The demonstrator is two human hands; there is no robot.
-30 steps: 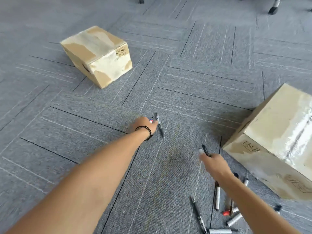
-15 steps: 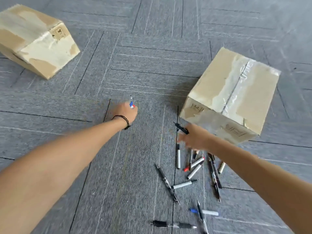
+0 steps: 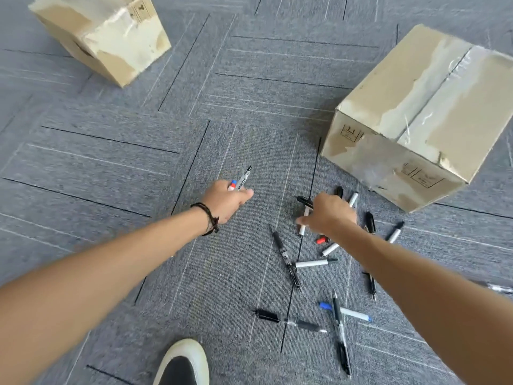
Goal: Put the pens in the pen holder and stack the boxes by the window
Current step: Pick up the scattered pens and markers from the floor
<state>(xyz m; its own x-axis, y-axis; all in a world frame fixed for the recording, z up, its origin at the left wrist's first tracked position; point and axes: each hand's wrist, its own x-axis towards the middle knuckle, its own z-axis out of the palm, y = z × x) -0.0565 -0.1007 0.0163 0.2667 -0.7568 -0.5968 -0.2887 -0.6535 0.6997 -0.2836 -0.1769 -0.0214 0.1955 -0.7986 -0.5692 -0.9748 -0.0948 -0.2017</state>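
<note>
- Far left, up top: a small cardboard box (image 3: 102,37) sits on the grey carpet floor (image 3: 111,151), well apart from everything else.
- Left hand (image 3: 226,200), cord bracelet (image 3: 209,219) at the wrist, is closed round a small bunch of pens (image 3: 241,180); a blue-and-red end and a dark tip poke out above the knuckles.
- Down at the bottom edge, a white-rimmed shoe (image 3: 181,364) is planted on the carpet.
- Centre right, loose pens (image 3: 316,263) lie scattered across the floor: black ones, white-barrelled markers, a blue-capped one (image 3: 345,311) crossed by a black pen, and a red cap (image 3: 321,240) just below the right wrist.
- Right hand (image 3: 330,215) is down in that scatter, fingers curled round a black pen (image 3: 304,201) that juts out to its left, and it reaches a white marker (image 3: 303,225) on the floor; whether it touches, I cannot tell.
- Far right: the large cardboard box (image 3: 422,118), taped along its top, rests on the floor just beyond the pens.
</note>
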